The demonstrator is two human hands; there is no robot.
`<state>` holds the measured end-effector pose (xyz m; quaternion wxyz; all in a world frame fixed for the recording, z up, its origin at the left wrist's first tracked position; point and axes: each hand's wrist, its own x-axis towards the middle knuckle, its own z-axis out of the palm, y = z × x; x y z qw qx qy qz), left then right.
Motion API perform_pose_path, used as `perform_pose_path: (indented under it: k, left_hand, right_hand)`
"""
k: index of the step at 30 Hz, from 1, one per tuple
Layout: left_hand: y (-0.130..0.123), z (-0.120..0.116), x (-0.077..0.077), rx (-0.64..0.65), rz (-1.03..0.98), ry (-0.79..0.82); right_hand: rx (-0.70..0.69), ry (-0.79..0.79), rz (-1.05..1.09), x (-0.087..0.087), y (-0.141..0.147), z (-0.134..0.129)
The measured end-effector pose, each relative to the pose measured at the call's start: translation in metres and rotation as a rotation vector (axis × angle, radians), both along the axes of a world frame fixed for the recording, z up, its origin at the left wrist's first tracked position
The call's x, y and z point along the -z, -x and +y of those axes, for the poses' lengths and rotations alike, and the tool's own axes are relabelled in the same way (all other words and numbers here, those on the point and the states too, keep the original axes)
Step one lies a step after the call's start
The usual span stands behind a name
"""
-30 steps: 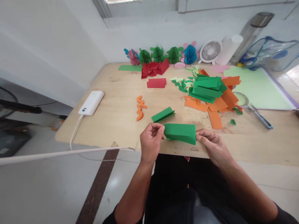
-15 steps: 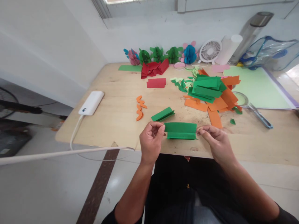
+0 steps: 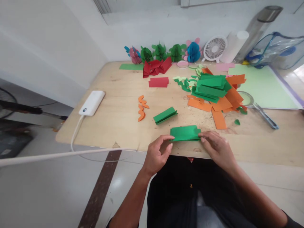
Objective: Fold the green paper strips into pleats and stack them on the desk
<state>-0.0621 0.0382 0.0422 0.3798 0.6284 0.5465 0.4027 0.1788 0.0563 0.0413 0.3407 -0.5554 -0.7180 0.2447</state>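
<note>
A folded green paper strip (image 3: 185,133) lies near the table's front edge, its layers slightly offset at the right end. At its lower left corner, my left hand (image 3: 159,155) touches it with the fingertips, thumb and index finger apart. My right hand (image 3: 218,148) has its thumb and fingers closed on the strip's right end. Just beyond lies another folded green strip (image 3: 165,115), set at a slant. Two wavy orange paper pieces (image 3: 142,112) are farther left.
Green strips (image 3: 210,87) are heaped on orange strips (image 3: 219,119) at the right, near scissors (image 3: 264,115). Red paper (image 3: 158,82) lies mid-table. Paper figures (image 3: 176,53) and a small fan (image 3: 215,48) stand along the wall. A white power bank (image 3: 92,103) with a cable sits left.
The green strip has gone from partly unfolded between both hands to folded over on the table. My left thumb has come away from it, and that hand has moved slightly down and right.
</note>
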Motion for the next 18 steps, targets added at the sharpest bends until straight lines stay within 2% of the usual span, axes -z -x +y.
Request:
perform_pose_path:
  k: [6, 10, 13, 18]
  left_hand:
    - [-0.006, 0.008, -0.003, -0.114, 0.006, -0.038]
    - [-0.013, 0.017, -0.005, -0.117, 0.092, -0.144]
    - [-0.021, 0.023, -0.008, -0.017, 0.169, -0.21]
    - [-0.036, 0.032, -0.008, 0.225, 0.324, -0.18]
  right_hand:
    - [0.002, -0.084, -0.094, 0.004, -0.003, -0.002]
    - [-0.004, -0.089, -0.12, 0.009, -0.005, -0.005]
    - [-0.004, -0.097, -0.125, 0.01, -0.004, -0.006]
    - [-0.007, -0.106, -0.14, 0.01, -0.004, -0.005]
